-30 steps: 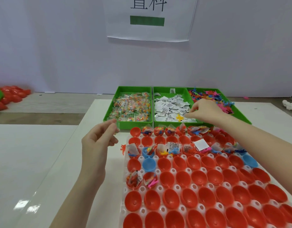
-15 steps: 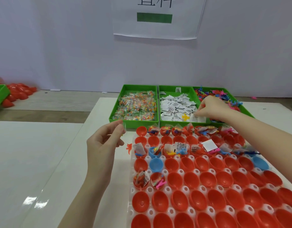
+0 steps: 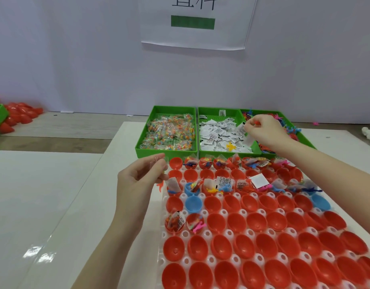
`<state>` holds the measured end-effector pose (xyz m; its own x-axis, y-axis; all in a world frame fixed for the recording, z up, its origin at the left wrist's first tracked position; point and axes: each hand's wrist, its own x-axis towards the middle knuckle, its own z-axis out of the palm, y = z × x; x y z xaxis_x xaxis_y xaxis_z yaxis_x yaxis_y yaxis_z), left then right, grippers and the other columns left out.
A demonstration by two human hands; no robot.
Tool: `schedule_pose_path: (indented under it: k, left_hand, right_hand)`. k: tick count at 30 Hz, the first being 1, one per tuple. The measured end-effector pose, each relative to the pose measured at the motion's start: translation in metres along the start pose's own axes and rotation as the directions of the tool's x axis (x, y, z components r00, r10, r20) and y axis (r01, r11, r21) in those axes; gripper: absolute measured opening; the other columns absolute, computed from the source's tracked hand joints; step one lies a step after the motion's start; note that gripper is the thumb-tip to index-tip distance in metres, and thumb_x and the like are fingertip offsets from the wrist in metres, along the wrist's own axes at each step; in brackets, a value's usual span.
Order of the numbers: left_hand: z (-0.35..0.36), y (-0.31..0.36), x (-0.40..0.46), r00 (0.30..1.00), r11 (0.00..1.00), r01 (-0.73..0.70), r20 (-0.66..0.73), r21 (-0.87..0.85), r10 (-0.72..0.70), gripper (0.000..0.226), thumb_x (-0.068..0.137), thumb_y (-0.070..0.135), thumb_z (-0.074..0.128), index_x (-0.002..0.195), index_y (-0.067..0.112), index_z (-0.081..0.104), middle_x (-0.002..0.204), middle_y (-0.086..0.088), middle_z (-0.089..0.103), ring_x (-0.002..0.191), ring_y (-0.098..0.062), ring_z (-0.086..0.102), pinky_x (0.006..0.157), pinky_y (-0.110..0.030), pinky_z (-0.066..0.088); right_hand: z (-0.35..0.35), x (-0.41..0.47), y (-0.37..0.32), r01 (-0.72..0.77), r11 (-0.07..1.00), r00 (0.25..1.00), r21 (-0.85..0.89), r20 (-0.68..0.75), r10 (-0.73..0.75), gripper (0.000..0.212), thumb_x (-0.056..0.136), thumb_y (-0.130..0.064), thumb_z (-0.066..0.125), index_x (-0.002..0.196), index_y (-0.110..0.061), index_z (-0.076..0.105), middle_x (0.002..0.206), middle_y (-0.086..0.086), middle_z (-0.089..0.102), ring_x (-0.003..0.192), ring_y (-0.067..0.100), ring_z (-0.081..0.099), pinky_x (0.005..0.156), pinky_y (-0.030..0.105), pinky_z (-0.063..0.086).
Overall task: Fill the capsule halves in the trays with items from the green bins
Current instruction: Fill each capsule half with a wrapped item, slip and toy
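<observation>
White tabletop [image 3: 55, 205] | tray [image 3: 203, 245] of capsule halves [image 3: 234, 222], mostly unfilled, near side | green bins [image 3: 219, 147] beyond, touching tray | right hand [image 3: 263, 132] over middle bin, fingers pinching white packet [image 3: 247, 140] plus small orange piece | left hand [image 3: 138, 180] pinching clear sachet [image 3: 157, 163] at tray's far-left corner | packets likely light, limp, slick; best pinched at an edge

Bright, even, diffuse light from overhead; shadows are faint and soft; white glare patches sit on the glossy table [image 3: 40, 255] at lower left; wide-angle bending curves the edges; fine detail in the far bins is slightly soft.
</observation>
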<state>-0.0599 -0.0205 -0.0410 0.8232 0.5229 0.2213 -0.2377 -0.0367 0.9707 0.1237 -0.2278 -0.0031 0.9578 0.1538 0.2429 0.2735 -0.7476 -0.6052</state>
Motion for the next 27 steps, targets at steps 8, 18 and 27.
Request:
schedule_pose_path:
  k: [8, 18, 27]
  left_hand:
    - [0.0, 0.004, -0.002, 0.999, 1.0, 0.022, 0.031, -0.01, -0.022, 0.017, 0.083, 0.007, 0.063, 0.085, 0.021, 0.07, 0.065, 0.003, 0.07, 0.059, -0.006, 0.063, 0.059, -0.013, 0.05]
    - [0.02, 0.031, -0.025, 0.934, 0.891, 0.31, 0.28, -0.332, -0.221, 0.016, 0.069, 0.014, 0.063, 0.076, 0.015, 0.077, 0.08, -0.007, 0.074, 0.072, -0.015, 0.071, 0.058, -0.017, 0.053]
    - [0.029, 0.03, -0.036, 0.941, 0.948, 0.216, 0.31, -0.235, -0.138, 0.025, 0.067, 0.016, 0.069, 0.091, 0.014, 0.075, 0.086, -0.007, 0.074, 0.08, -0.018, 0.071, 0.067, -0.018, 0.054]
  right_hand:
    - [0.003, -0.007, -0.01, 0.047, 0.98, 0.981, 0.195, -0.192, -0.009, 0.016, 0.083, -0.02, 0.067, 0.09, -0.007, 0.072, 0.06, 0.004, 0.051, 0.056, 0.014, 0.039, 0.057, 0.024, 0.031]
    - [0.003, -0.121, -0.081, -0.107, 0.717, 0.955, 0.689, 0.271, -0.118, 0.004, 0.079, -0.011, 0.068, 0.076, -0.012, 0.07, 0.048, -0.006, 0.055, 0.042, -0.001, 0.043, 0.047, 0.006, 0.036]
    - [-0.001, -0.144, -0.074, 0.047, 0.787, 0.985, 0.615, 0.103, -0.14, 0.01, 0.079, -0.017, 0.069, 0.071, -0.023, 0.071, 0.049, -0.005, 0.048, 0.048, 0.003, 0.041, 0.049, 0.008, 0.034]
